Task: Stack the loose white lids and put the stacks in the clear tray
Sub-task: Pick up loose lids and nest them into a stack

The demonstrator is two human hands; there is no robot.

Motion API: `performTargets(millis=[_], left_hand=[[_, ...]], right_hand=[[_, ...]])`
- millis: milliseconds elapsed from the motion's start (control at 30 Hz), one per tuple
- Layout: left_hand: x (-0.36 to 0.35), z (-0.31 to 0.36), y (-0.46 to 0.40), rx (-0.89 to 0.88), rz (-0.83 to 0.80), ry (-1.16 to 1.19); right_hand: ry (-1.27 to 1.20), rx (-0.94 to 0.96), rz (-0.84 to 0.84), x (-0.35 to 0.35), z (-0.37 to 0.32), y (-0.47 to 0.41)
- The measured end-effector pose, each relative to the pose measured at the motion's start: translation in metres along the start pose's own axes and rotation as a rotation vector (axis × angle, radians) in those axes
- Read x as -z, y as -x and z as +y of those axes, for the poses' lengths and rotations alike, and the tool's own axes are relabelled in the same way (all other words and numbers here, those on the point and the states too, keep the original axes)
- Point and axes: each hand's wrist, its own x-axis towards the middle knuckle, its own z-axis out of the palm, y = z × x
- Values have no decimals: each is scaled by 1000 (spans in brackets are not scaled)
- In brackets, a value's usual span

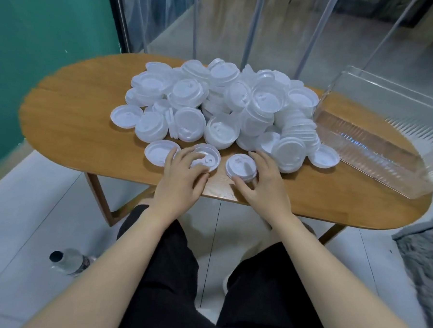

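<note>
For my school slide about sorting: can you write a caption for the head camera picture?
Two hands, left hand and right hand, each reach a white lid beside the heap of lids; clear tray waits empty.

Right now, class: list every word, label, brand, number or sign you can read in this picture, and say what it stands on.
No text here can be read.
White lids: embossed marks only, for instance on the lid under the left hand; too blurred to read.
Water bottle on the floor: label too small and blurred.
Clear tray: no print visible.
</note>
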Motion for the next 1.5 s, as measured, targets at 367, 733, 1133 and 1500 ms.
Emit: performTargets(millis=[367, 733, 1133, 1500], left_hand=[[9, 13, -15, 144, 108, 269], [20, 47, -39, 421, 104, 727], [-6, 43, -47, 714, -99, 838], [-10, 42, -44, 376, -181, 333]], right_hand=[[37, -51, -58, 0, -3, -3], [-49, -28, -106, -4, 9, -5], [-103, -29, -151, -4, 11, -9], [-176, -52, -170, -5, 15, -7]])
